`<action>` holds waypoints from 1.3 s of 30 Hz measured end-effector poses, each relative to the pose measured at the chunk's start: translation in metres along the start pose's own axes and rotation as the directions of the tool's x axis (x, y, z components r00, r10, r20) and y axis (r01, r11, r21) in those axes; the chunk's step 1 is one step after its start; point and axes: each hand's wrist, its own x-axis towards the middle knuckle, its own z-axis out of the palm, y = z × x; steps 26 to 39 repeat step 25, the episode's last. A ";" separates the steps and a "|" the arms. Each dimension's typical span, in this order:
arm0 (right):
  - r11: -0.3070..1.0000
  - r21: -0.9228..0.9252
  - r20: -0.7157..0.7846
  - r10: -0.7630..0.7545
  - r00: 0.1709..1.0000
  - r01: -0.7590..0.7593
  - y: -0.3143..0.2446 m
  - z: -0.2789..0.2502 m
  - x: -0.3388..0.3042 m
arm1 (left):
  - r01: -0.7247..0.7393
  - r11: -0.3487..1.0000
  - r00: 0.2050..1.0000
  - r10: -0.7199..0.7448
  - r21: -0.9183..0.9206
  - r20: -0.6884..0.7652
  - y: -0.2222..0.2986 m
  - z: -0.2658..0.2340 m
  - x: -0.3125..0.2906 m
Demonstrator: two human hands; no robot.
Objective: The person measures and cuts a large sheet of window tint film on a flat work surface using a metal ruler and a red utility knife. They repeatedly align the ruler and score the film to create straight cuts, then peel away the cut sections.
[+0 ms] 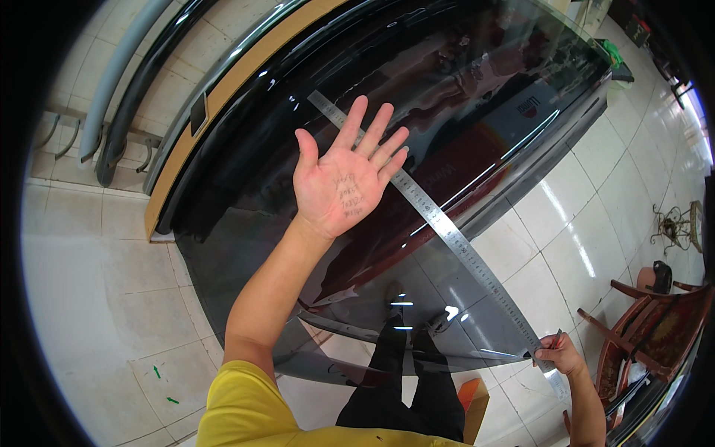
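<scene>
My left hand (339, 190) is held up over the dark sheet, palm facing up and fingers spread, holding nothing. Handwritten marks run across its palm. Beneath it a long steel ruler (454, 238) lies slantwise over a glossy, see-through dark film (439, 287). The hand hides part of the ruler. At the lower right my right hand (562, 354) is closed on the ruler near its near end, by the film's corner. A small dark, pointed item sticks up from those fingers, too small to name.
A cardboard strip (223, 93) borders the film's far left side. Curved grey and black tubes (119, 127) hang on wall hooks beyond. A wooden chair (655, 335) stands at the right, with an ornate metal stand (676, 227) behind it. An orange box (474, 406) is beside my legs.
</scene>
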 end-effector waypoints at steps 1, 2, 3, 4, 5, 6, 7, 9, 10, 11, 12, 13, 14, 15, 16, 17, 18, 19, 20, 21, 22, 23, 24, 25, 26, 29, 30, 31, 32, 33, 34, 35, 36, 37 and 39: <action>1.000 -0.002 -0.002 0.001 1.000 -0.001 0.000 0.000 0.000 | 0.003 0.999 1.000 -0.002 -0.046 0.010 0.000 0.000 0.000; 1.000 -0.005 -0.003 0.002 1.000 -0.002 0.000 0.001 0.000 | 0.001 0.999 1.000 -0.001 -0.044 0.007 0.000 -0.001 0.000; 1.000 -0.001 -0.007 0.005 1.000 -0.005 0.000 0.000 0.000 | 0.000 0.999 1.000 0.001 -0.042 0.004 0.000 -0.001 0.000; 1.000 0.002 -0.012 0.009 1.000 -0.009 0.000 0.001 0.000 | -0.002 0.999 1.000 0.002 -0.040 0.000 0.000 -0.001 -0.001; 1.000 0.009 -0.008 -0.001 1.000 0.002 0.000 0.001 -0.001 | -0.003 0.999 1.000 0.003 -0.039 -0.003 -0.001 -0.001 -0.001; 1.000 -0.007 -0.017 0.007 1.000 -0.008 0.000 0.000 -0.001 | -0.004 0.999 1.000 0.004 -0.033 -0.006 -0.001 -0.001 -0.002; 1.000 -0.018 -0.018 0.002 1.000 -0.002 0.000 0.000 -0.001 | -0.003 0.999 1.000 0.003 -0.038 -0.010 -0.001 0.000 -0.002; 1.000 -0.031 -0.023 -0.005 1.000 0.004 0.000 0.000 -0.002 | -0.002 0.999 1.000 0.001 -0.034 -0.017 -0.001 0.000 -0.004; 0.999 -0.034 -0.025 -0.007 1.000 0.006 -0.001 0.001 -0.002 | 0.000 0.999 1.000 0.000 -0.033 -0.021 -0.002 0.000 -0.004; 0.999 -0.038 -0.024 -0.019 1.000 0.018 -0.002 0.001 -0.002 | 0.000 1.000 1.000 -0.001 -0.027 -0.024 -0.002 0.000 -0.005; 0.999 -0.037 -0.034 -0.007 0.999 0.006 -0.003 0.002 -0.002 | 0.001 1.000 1.000 -0.001 -0.021 -0.027 -0.002 0.000 -0.006; 0.999 -0.037 -0.040 -0.006 0.999 0.004 -0.004 0.003 -0.003 | -0.001 1.000 1.000 0.000 -0.017 -0.028 -0.002 -0.001 -0.007; 0.999 -0.033 -0.037 -0.021 0.999 0.020 -0.005 0.003 -0.003 | -0.002 1.000 1.000 0.002 -0.014 -0.030 -0.002 -0.001 -0.008; 0.999 -0.039 -0.053 -0.010 0.999 0.008 -0.005 0.004 -0.003 | -0.002 1.000 0.999 0.002 0.003 -0.036 -0.002 -0.002 -0.009; 0.999 -0.041 -0.060 -0.015 0.998 0.012 -0.005 0.005 -0.004 | -0.002 1.000 0.999 0.002 -0.002 -0.035 -0.002 -0.002 -0.011; 0.999 -0.042 -0.067 -0.020 0.998 0.017 -0.005 0.006 -0.004 | -0.002 1.000 0.999 0.003 0.008 -0.038 -0.001 -0.003 -0.012; 0.999 -0.031 -0.068 -0.018 0.998 0.016 -0.005 0.007 -0.004 | -0.002 1.000 0.999 0.003 0.030 -0.041 0.000 -0.003 -0.013; 1.000 -0.022 -0.068 -0.017 0.998 0.016 -0.005 0.007 -0.004 | -0.001 1.000 0.999 0.001 0.011 -0.042 0.000 -0.003 -0.014; 1.000 -0.012 -0.068 -0.016 0.998 0.016 -0.004 0.007 -0.004 | 0.001 1.000 0.999 0.000 0.004 -0.044 0.001 -0.004 -0.015; 1.000 -0.013 -0.074 -0.027 0.997 0.026 -0.002 0.008 -0.004 | 0.003 1.000 0.999 -0.003 0.004 -0.043 0.001 -0.004 -0.016; 0.999 -0.013 -0.081 -0.037 0.996 0.036 0.000 0.007 -0.004 | 0.002 1.000 0.999 -0.002 -0.002 -0.042 0.002 -0.005 -0.017; 0.999 -0.013 -0.089 -0.048 0.995 0.047 0.003 0.006 -0.004 | 0.001 1.000 0.999 -0.001 -0.003 -0.038 0.002 -0.005 -0.018; 0.998 -0.027 -0.091 -0.060 0.994 0.058 0.005 0.004 -0.003 | 0.003 1.000 1.000 -0.003 0.004 -0.031 0.001 -0.006 -0.019; 0.997 -0.033 -0.100 -0.069 0.993 0.066 0.010 0.002 -0.004 | 0.010 1.000 0.999 -0.009 0.028 -0.033 0.001 -0.006 -0.020; 0.997 -0.033 -0.100 -0.069 0.993 0.066 0.010 0.002 -0.004 | 0.010 1.000 0.999 -0.009 0.028 -0.033 0.001 -0.006 -0.020; 0.997 -0.033 -0.100 -0.069 0.993 0.066 0.010 0.002 -0.004 | 0.010 1.000 0.999 -0.009 0.028 -0.033 0.001 -0.006 -0.020; 0.997 -0.033 -0.100 -0.069 0.993 0.066 0.010 0.002 -0.004 | 0.010 1.000 0.999 -0.009 0.028 -0.033 0.001 -0.006 -0.020; 0.997 -0.033 -0.100 -0.069 0.993 0.066 0.010 0.002 -0.004 | 0.010 1.000 0.999 -0.009 0.028 -0.033 0.001 -0.006 -0.020; 0.997 -0.033 -0.100 -0.069 0.993 0.066 0.010 0.002 -0.004 | 0.010 1.000 0.999 -0.009 0.028 -0.033 0.001 -0.006 -0.020; 0.997 -0.033 -0.100 -0.069 0.993 0.066 0.010 0.002 -0.004 | 0.010 1.000 0.999 -0.009 0.028 -0.033 0.001 -0.006 -0.020; 0.997 -0.033 -0.100 -0.069 0.993 0.066 0.010 0.002 -0.004 | 0.010 1.000 0.999 -0.009 0.028 -0.033 0.001 -0.006 -0.020; 0.997 -0.033 -0.100 -0.069 0.993 0.066 0.010 0.002 -0.004 | 0.010 1.000 0.999 -0.009 0.028 -0.033 0.001 -0.006 -0.020; 0.997 -0.033 -0.100 -0.069 0.993 0.066 0.010 0.002 -0.004 | 0.010 1.000 0.999 -0.009 0.028 -0.033 0.001 -0.006 -0.020; 0.997 -0.033 -0.100 -0.069 0.993 0.066 0.010 0.002 -0.004 | 0.010 1.000 0.999 -0.009 0.028 -0.033 0.001 -0.006 -0.020; 0.997 -0.033 -0.100 -0.069 0.993 0.066 0.010 0.002 -0.004 | 0.010 1.000 0.999 -0.009 0.028 -0.033 0.001 -0.006 -0.020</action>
